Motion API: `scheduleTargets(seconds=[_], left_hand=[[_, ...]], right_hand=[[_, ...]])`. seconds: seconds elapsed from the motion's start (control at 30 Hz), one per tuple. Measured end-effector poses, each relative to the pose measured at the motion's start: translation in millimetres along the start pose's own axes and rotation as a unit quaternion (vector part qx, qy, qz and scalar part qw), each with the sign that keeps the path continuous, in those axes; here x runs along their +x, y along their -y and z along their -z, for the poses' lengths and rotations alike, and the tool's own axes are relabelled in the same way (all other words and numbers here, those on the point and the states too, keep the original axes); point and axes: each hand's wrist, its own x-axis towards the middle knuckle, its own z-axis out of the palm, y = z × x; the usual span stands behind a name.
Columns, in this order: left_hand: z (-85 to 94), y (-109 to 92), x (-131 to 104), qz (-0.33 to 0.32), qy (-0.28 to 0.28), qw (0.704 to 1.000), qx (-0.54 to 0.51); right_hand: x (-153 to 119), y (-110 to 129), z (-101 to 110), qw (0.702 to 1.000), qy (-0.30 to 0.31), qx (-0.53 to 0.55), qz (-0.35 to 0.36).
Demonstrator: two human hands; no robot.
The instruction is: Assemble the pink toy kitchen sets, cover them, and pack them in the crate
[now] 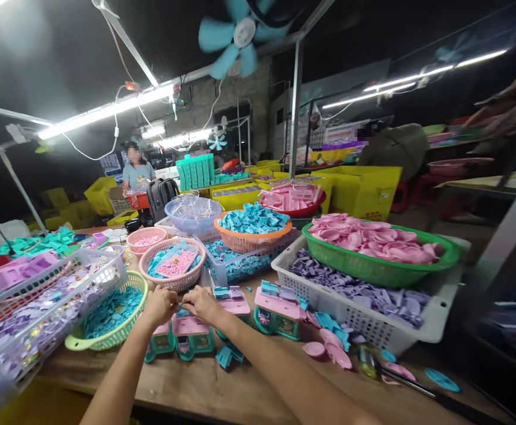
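My left hand and my right hand meet above the toy vehicles, fingers closed and pinched together. A bit of blue shows between the fingertips, too small to make out. Under them stand a pink and green toy vehicle and another toy vehicle, partly covered by my left hand. Behind my right wrist, a further toy vehicle's pink top carries blue and purple pieces. To the right stands a toy vehicle with similar pieces on top. Loose blue parts lie near my right forearm.
Around my hands are a yellow-green basket of blue pieces, a pink basket, a white crate of purple parts and a green basin of pink parts. A screwdriver-like tool lies right. People are behind.
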Motion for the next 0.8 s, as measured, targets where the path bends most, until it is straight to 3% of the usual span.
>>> scheduleTargets(seconds=[0.23, 0.33, 0.43, 0.53, 0.63, 0.8], left_hand=[[-18.4, 14, -3, 0.028, -0.021, 0.996, -0.085], [-24.7, 22, -3, 0.027, -0.004, 0.990, -0.141], [-27.1, 25, -2, 0.027, 0.018, 0.984, -0.178], [-26.5, 25, 0, 0.029, 0.036, 0.980, -0.193], [-24.7, 23, 1, 0.030, 0.052, 0.979, -0.197], [-22.3, 18, -2, 0.042, 0.061, 0.980, -0.186]], right_hand=[[-9, -13, -18, 0.996, -0.043, 0.072, 0.041], [-8, -21, -26, 0.989, -0.068, 0.121, 0.056], [-7, -25, -26, 0.988, -0.054, 0.135, 0.051], [-1, -24, -12, 0.991, 0.001, 0.127, 0.045], [16, -12, 17, 0.985, 0.044, 0.154, 0.057], [58, 31, 63, 0.939, -0.076, 0.335, 0.034]])
